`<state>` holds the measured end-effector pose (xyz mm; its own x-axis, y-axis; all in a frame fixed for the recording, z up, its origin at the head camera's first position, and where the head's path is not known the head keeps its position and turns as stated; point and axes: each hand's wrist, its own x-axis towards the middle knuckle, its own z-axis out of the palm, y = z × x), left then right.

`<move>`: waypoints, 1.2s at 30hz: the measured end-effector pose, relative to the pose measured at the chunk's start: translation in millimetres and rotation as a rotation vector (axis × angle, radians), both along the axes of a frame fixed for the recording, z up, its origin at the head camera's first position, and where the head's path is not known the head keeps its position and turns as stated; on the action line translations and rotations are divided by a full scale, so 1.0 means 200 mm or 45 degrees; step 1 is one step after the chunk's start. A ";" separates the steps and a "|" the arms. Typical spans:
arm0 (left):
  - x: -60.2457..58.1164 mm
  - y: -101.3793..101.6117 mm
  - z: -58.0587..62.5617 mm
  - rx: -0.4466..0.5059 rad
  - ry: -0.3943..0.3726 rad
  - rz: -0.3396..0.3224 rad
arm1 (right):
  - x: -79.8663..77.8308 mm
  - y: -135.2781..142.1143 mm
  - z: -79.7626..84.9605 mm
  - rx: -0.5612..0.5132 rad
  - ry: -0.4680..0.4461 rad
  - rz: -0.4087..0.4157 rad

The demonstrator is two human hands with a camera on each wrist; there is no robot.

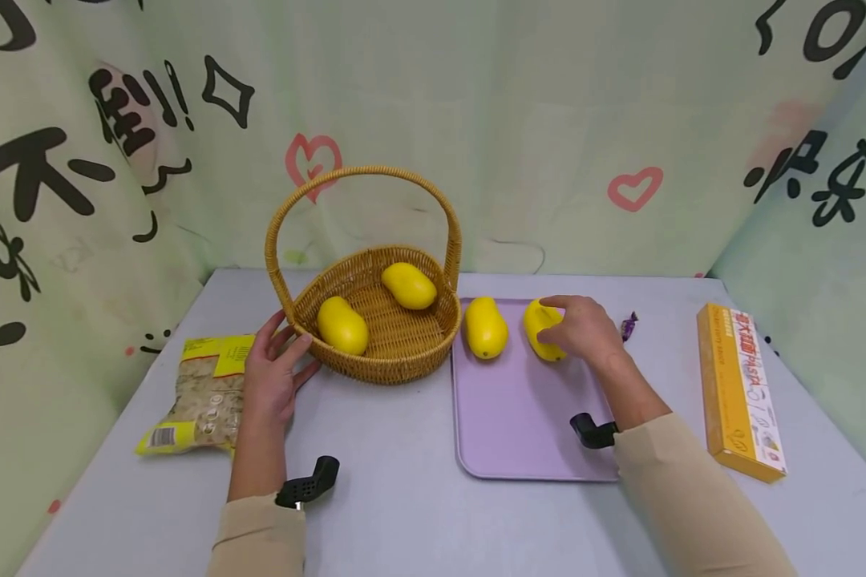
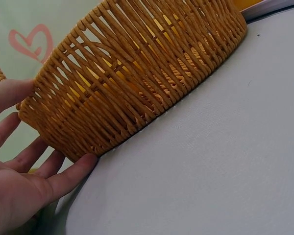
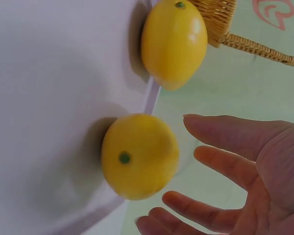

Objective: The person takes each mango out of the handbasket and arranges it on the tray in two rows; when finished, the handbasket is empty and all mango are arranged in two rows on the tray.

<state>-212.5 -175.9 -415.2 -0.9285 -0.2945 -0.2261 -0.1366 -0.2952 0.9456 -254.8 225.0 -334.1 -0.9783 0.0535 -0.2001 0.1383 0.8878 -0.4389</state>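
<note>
A wicker basket (image 1: 375, 365) with a tall looped handle stands on the table, and two yellow mangoes lie in it, one mango (image 1: 342, 325) at the left and another mango (image 1: 409, 286) toward the back. My left hand (image 1: 277, 373) touches the basket's left side, its thumb at the rim and its spread fingers along the woven wall. To the right, a mango (image 1: 486, 328) sits on a lilac tray (image 1: 527, 437). Beside it is one more mango (image 3: 139, 156), with my right hand (image 1: 584, 327) right over it, fingers spread and apart from it in the right wrist view.
A yellow-labelled plastic bag (image 1: 205, 393) lies left of my left forearm. At the far right lies an orange pasta box (image 1: 739, 393). A small purple wrapped candy (image 1: 629, 326) is just past the tray. A printed curtain (image 1: 548, 144) hangs behind the table.
</note>
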 end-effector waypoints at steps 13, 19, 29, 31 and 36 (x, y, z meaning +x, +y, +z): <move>0.00 0.00 0.00 -0.012 0.012 0.000 | 0.01 -0.11 0.15 -0.079 0.077 0.088; 0.00 0.00 0.00 -0.007 0.008 -0.005 | 0.00 -0.17 0.22 -0.163 0.056 0.136; 0.00 -0.01 0.00 -0.007 0.006 -0.007 | -0.04 -0.28 0.31 -0.289 -0.044 0.277; 0.01 -0.01 0.00 -0.006 0.008 -0.003 | -0.05 -0.30 0.32 -0.313 -0.065 0.317; 0.01 0.00 0.00 0.004 0.015 -0.005 | -0.09 -0.36 0.34 -0.317 -0.114 0.432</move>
<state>-211.4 -176.2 -414.8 -0.9323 -0.2903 -0.2159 -0.1266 -0.2973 0.9463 -273.4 153.2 -265.7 -0.9102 -0.3290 -0.2514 -0.0959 0.7582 -0.6450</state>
